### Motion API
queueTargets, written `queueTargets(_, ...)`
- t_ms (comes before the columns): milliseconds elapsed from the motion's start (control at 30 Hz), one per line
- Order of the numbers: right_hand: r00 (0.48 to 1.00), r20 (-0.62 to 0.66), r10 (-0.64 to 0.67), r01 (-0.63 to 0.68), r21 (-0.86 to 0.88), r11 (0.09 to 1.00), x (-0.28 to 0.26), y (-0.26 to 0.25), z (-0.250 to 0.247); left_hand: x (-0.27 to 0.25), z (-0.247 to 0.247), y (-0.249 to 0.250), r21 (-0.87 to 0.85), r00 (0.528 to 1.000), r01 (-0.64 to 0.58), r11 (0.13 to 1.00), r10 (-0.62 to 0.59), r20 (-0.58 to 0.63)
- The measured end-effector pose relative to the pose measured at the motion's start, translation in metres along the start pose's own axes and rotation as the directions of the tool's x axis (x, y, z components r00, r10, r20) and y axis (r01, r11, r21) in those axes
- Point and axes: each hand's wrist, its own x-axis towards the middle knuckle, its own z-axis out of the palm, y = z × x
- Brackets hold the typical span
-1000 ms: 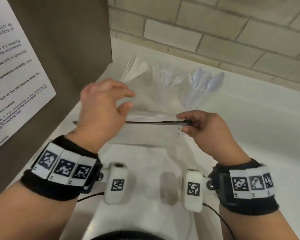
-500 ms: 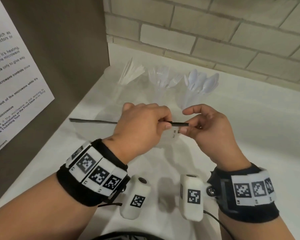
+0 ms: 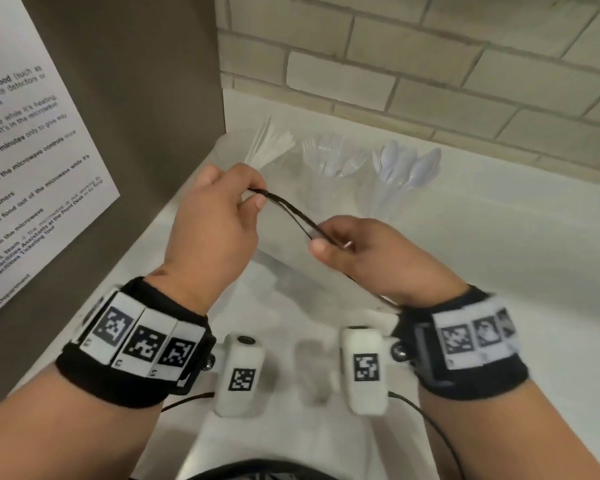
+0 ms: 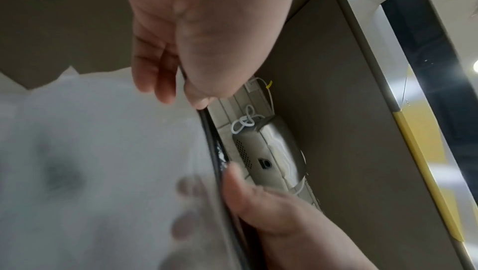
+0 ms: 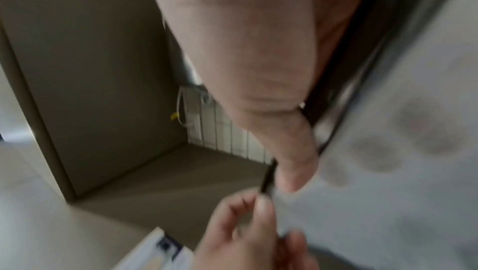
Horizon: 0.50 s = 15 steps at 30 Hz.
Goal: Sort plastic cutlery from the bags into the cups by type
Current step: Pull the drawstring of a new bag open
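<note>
Clear bag (image 3: pixel 284 271) hangs between both hands (image 3: pixel 215 233) (image 3: pixel 368 258), each pinching its black zip strip (image 3: pixel 291 213).

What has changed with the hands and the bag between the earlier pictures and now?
The left hand, which was open above the clear bag a second ago, has taken hold of its black zip strip and now pinches it near the right hand. The strip, flat and level before, is now bent and tilted, higher on the left. The right hand kept its pinch. The three cups of cutlery stayed in place.
</note>
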Motion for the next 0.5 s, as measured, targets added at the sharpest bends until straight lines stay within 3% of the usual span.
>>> queueTargets(67,1.000,-0.003,-0.010,0.010,0.023,1.000,0.011,-0.005,0.017,-0.005,0.006,0.003,-0.118,0.999,0.054,0.992,-0.054,0.003)
queueTargets(133,0.999,-0.044,0.031,-0.025,0.137,0.990,0.017,-0.005,0.026,-0.010,0.006,0.010,-0.305,0.969,0.248,0.919,-0.233,0.085)
queueTargets(233,0.993,-0.092,0.070,-0.034,0.350,0.936,0.017,-0.008,0.032,-0.014,0.006,0.021,-0.458,0.844,0.535,0.710,-0.426,0.325)
queueTargets(400,0.994,-0.020,0.105,-0.074,0.585,0.807,0.015,-0.009,0.033,-0.002,0.002,0.013,-0.476,0.678,0.734,0.484,-0.563,0.473)
queueTargets(500,0.996,-0.011,0.084,-0.057,0.644,0.762,0.012,-0.005,0.027,0.000,-0.005,0.013,-0.519,0.654,0.755,0.401,-0.514,0.555)
